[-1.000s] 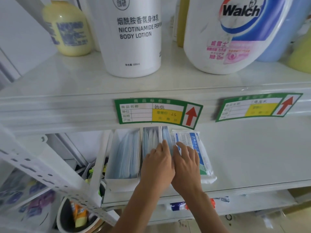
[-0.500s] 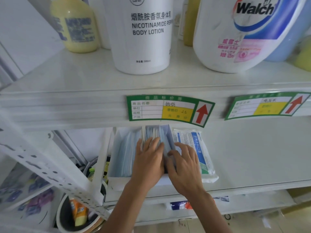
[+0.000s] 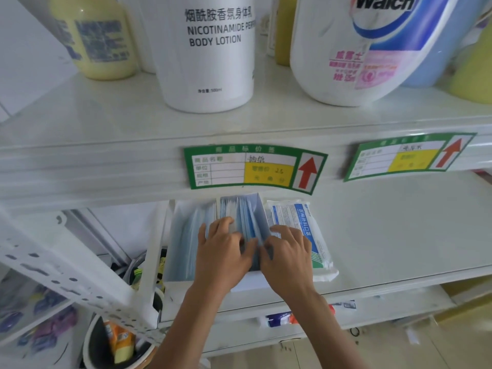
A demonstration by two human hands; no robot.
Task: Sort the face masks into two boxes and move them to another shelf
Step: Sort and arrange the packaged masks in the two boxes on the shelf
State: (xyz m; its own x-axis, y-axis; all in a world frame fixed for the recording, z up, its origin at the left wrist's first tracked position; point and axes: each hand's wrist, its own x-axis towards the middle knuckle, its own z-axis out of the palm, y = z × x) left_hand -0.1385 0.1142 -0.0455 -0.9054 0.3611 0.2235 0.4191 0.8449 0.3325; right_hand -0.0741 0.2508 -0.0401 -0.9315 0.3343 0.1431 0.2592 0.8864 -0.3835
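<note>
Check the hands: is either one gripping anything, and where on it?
Both hands, left hand and right hand, are in the right box, fingers on the top edges of the upright masks. A closed grip cannot be told.

White metal shelving point(image 3: 80, 161) with green price labels point(image 3: 253, 167), bottles point(image 3: 207, 49) above, evenly lit.

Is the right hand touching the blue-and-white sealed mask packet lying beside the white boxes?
Touching. The head view shows the right hand lying on the blue-and-white sealed mask packet, fingers spread over its left part with no gap visible.
</note>
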